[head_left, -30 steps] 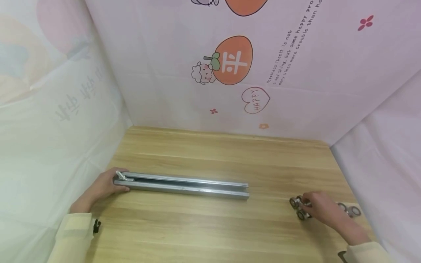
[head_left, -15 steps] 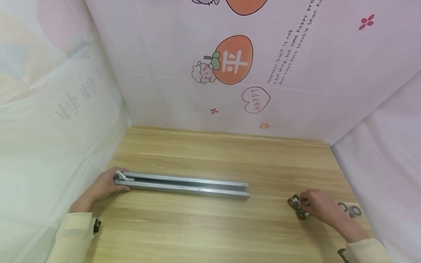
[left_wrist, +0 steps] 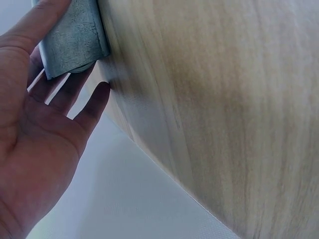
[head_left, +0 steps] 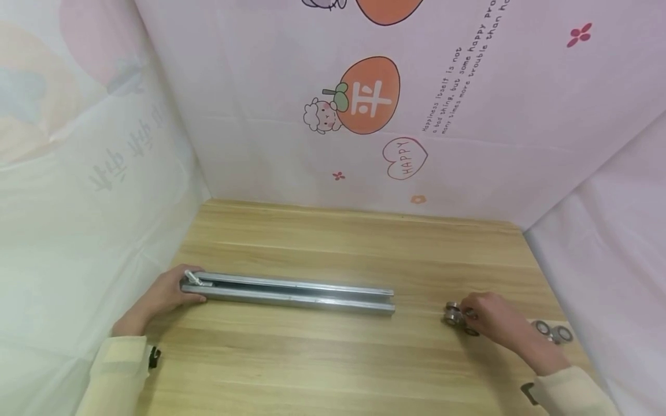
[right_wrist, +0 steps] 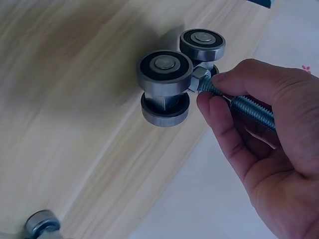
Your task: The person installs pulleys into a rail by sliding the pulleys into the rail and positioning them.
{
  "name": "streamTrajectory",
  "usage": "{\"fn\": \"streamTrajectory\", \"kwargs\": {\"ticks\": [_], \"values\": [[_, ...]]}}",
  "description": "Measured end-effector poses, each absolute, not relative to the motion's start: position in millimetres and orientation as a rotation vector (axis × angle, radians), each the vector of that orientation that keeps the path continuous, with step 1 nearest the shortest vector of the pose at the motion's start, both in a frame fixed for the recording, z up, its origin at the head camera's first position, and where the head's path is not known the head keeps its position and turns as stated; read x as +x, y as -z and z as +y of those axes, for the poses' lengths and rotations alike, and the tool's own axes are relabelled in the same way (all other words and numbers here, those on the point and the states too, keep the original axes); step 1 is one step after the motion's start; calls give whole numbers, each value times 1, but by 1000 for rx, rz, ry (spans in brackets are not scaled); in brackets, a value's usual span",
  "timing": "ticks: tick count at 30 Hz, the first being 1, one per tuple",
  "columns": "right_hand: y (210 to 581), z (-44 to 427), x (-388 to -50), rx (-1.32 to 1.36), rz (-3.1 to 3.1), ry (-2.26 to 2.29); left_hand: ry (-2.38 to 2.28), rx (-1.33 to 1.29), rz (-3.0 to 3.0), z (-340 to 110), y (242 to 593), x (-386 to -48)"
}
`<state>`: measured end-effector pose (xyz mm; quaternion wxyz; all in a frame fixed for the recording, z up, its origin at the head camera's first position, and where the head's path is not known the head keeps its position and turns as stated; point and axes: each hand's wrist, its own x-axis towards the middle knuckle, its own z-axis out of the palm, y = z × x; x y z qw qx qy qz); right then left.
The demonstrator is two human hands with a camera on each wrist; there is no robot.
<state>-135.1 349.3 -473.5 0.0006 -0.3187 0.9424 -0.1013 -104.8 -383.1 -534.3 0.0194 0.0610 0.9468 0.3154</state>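
Roller trolley (right_wrist: 164,82) is in the right grip (head_left: 491,318), over the right part of the counter (head_left: 322,358), past the right end of the rail (head_left: 296,300) and apart from it. Can't tell from these views whether any wheel touches the wood

Right grip: thumb and fingertips nearly together, pinching the threaded rod (right_wrist: 254,113) just behind the hex nut (right_wrist: 201,73). Rod runs back toward the palm. Right wrist view shows 3 wheels clearly plus part of a 4th behind; steel rims, dark faces

Left grip (head_left: 166,294): spread just enough to span the rail at its left end, thumb on the near side wall, fingers round the far side and end. Left wrist view has the little finger standing apart from the metal

Rail: straight grey channel, lying left to right, slot facing up. Silver bolt (head_left: 193,278) sticks up at a tilt from the slot, right at the end the left grip has hold of

2nd trolley (head_left: 562,334): near the counter's right edge, just beside the right forearm; 2 wheels visible, can't make out the rest

Surroundings: pale wood-grain counter, white printed cloth (head_left: 250,144) behind it and along both sides. Back panel carries an orange fruit print (head_left: 369,98) and a heart outline (head_left: 404,159) reading HAPPY. Sleeves (head_left: 117,364) are pale yellow
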Motion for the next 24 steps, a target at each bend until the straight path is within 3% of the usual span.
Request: {"fn": "streamTrajectory", "kwargs": {"ticks": [24], "values": [[467,287,-154,-1067,2850,410,-983,174,2941,-382,533,-103]]}}
